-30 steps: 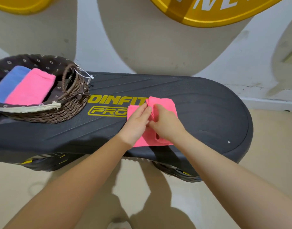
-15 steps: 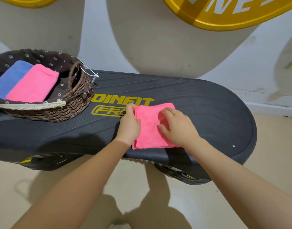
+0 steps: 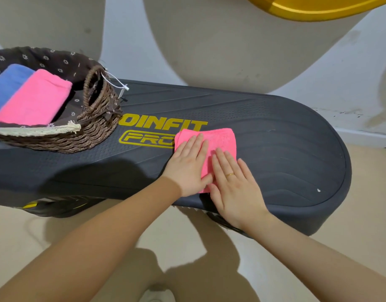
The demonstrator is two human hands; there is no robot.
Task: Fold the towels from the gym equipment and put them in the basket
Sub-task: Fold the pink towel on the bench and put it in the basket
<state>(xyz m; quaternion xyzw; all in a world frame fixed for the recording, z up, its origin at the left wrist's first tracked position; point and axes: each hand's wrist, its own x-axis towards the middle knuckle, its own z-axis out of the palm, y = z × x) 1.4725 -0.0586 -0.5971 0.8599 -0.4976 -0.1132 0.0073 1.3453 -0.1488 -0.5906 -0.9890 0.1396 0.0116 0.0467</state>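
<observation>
A folded bright pink towel (image 3: 218,140) lies on the dark step platform (image 3: 275,149), over the end of its yellow lettering. My left hand (image 3: 187,166) rests flat on the towel's left half, fingers extended. On the towel's near right part lies my right hand (image 3: 233,184), also flat, with a gold ring on one finger. A brown wicker basket (image 3: 93,136) with a dark flowered lining sits at the platform's left end. Inside it are a folded pink towel (image 3: 35,99) and a folded blue towel (image 3: 6,86), side by side.
A white tag on a string (image 3: 120,86) hangs from the basket handle. A yellow weight plate (image 3: 307,7) leans at the wall top right. Beige floor lies below the platform, and a white shoe tip (image 3: 157,295) shows at the bottom.
Both hands went from pinching and folding the pink towel to lying flat on top of it. The towel is now a smaller, neater rectangle.
</observation>
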